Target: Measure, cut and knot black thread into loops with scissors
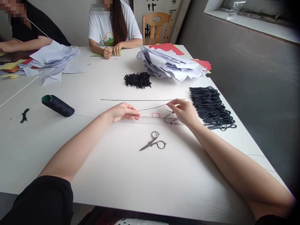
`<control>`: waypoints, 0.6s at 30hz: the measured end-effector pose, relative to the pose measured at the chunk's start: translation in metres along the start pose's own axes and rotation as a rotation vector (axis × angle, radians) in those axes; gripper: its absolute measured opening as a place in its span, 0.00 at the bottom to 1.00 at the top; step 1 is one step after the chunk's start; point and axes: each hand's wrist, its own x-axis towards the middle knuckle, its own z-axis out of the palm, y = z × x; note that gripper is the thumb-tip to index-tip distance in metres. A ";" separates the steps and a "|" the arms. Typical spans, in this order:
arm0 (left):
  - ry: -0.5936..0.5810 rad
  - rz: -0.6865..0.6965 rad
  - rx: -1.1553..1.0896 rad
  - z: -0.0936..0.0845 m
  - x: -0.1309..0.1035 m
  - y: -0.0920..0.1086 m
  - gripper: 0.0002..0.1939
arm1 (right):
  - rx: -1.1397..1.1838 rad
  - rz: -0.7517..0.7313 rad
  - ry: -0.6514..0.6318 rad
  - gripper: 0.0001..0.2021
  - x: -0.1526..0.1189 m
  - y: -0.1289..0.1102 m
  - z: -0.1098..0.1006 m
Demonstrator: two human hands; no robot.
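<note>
Between my two hands runs a thin dark thread point(153, 108). My left hand point(126, 112) pinches it at one end, over the left part of a clear ruler point(150, 121). Thumb and fingers of my right hand point(182, 110) are closed on the thread too, and a loop of cord hangs below them over the ruler. Just beyond my hands a straight black cord point(140, 100) lies across the table. Open metal scissors point(153, 142) lie on the near side of the ruler. From a dark thread spool point(58, 106) at the left, a strand trails toward my left hand.
Bundled looped black cords point(211, 107) lie to the right, and a smaller black bundle point(137, 80) lies farther back. Paper stacks point(168, 62) stand behind. A small black knot point(24, 115) is at far left. Across the white table point(105, 175), one person writes; another sits left.
</note>
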 end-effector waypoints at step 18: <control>0.197 0.029 -0.032 0.007 -0.007 -0.019 0.20 | -0.717 -0.492 -1.002 0.12 -0.074 -0.081 -0.018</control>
